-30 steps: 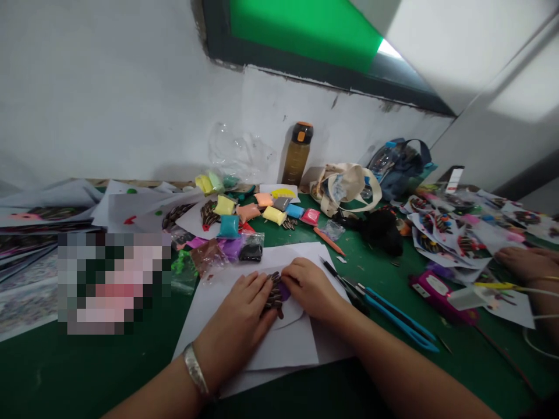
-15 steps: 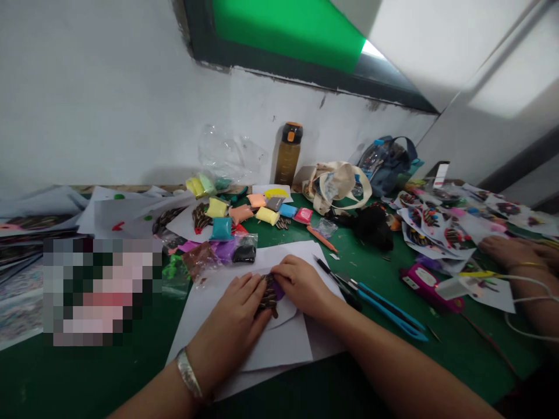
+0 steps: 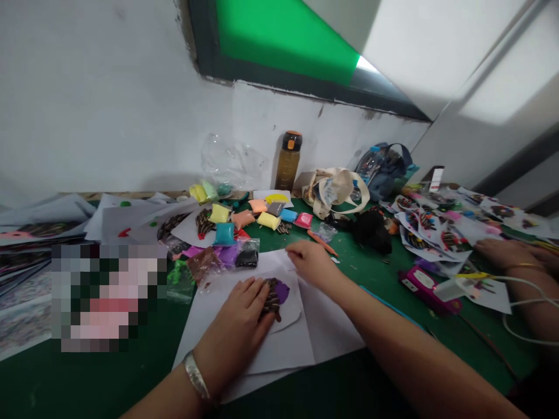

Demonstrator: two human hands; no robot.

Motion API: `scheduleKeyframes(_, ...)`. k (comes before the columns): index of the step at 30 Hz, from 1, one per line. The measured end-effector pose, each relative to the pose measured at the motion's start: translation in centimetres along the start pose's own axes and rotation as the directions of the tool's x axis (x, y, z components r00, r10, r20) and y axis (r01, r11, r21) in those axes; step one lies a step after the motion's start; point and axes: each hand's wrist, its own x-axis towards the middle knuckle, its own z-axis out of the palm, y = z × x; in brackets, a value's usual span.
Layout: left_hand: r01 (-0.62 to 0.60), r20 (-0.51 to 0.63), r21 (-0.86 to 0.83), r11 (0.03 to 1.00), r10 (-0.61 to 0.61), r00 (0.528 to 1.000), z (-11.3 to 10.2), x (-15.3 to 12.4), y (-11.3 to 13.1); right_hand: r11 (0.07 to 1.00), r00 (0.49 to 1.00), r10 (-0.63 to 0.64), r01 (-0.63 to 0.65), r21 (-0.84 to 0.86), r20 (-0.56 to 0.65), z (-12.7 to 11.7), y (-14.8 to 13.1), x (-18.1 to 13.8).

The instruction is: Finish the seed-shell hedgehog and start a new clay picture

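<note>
My left hand (image 3: 242, 314) lies flat, fingers stretched out, on a white paper cut-out (image 3: 286, 322) and against the striped seeds (image 3: 271, 301) fixed to it. Beside the seeds is a patch of purple clay (image 3: 283, 292), with a small brown piece below. White sheets (image 3: 283, 356) lie underneath. My right hand (image 3: 311, 263) is over the upper right of the sheets, apart from the cut-out. Its fingers are curled in a pinch, and whatever is between them cannot be made out. Nearest to it is an orange stick-like tool (image 3: 324, 243).
Beyond the sheets lie several coloured clay packets, including a teal packet (image 3: 225, 234) and a black packet (image 3: 247, 256). A brown bottle (image 3: 289, 160) and a cloth bag (image 3: 334, 189) stand by the wall. Right are a magenta device (image 3: 425, 288), cables and another person's arm (image 3: 524, 273).
My right hand has left the purple clay and moved up and right, uncovering it. My left hand stays on the seeds. The view has shifted slightly.
</note>
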Motion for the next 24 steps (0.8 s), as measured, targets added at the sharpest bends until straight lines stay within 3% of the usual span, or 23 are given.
scheduleKeyframes(5,-0.005,-0.008,-0.013,1.000,0.005,1.000,-0.1,0.0,0.0,0.974,0.985,0.173,-0.174,-0.146,-0.022,-0.4,2.0,5.5)
scheduleKeyframes(10,-0.028,-0.048,-0.034,0.999,0.026,0.999,0.1,0.0,-0.3,0.946,0.973,0.231,-0.223,-0.234,0.010,1.8,2.4,7.0)
scheduleKeyframes(14,-0.027,-0.021,-0.011,1.000,0.027,0.999,0.2,0.0,-0.3,0.946,0.982,0.187,-0.179,-0.269,0.004,2.7,2.3,6.6)
scheduleKeyframes(18,-0.007,0.027,0.018,1.000,0.007,1.000,-0.1,0.0,0.0,0.952,0.989,0.140,-0.145,-0.269,-0.039,1.9,1.7,5.6)
scheduleKeyframes(24,0.024,0.061,-0.043,0.999,-0.022,0.998,-0.8,0.2,0.4,0.981,0.999,0.016,-0.024,-0.195,-0.043,-0.4,-0.5,-0.5)
